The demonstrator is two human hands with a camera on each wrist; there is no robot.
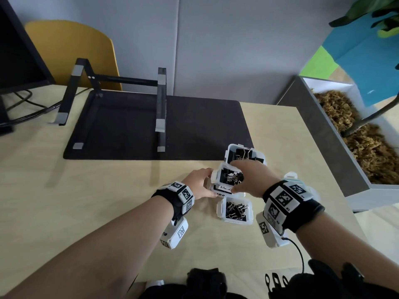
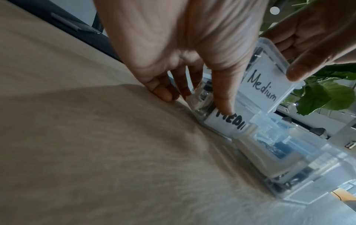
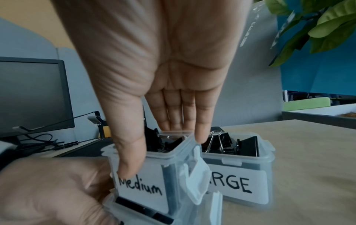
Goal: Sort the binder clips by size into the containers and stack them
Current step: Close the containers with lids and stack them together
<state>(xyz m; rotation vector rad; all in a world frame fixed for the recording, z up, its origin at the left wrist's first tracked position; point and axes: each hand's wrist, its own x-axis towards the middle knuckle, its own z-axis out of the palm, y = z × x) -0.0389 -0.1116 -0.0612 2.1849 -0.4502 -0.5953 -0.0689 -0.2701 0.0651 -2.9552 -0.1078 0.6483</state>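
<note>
The right hand (image 1: 246, 179) pinches the open, clip-filled Medium container (image 3: 146, 176) by opposite walls above a second medium tub (image 2: 225, 121) steadied by the left hand (image 1: 199, 186); rigid, slick plastic, top-heavy, likely best gripped low.

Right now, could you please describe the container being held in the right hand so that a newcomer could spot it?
On the wooden desk, just in front of the black mat, sit clear containers of binder clips. The one held by the right hand is raised above another, and its white label reads "Medium", whereas its neighbour's ends in "RGE".

upper container (image 3: 142, 188): "medium" | lower container (image 2: 227, 123): "medi" | rear container (image 3: 238, 185): "rge"
</note>
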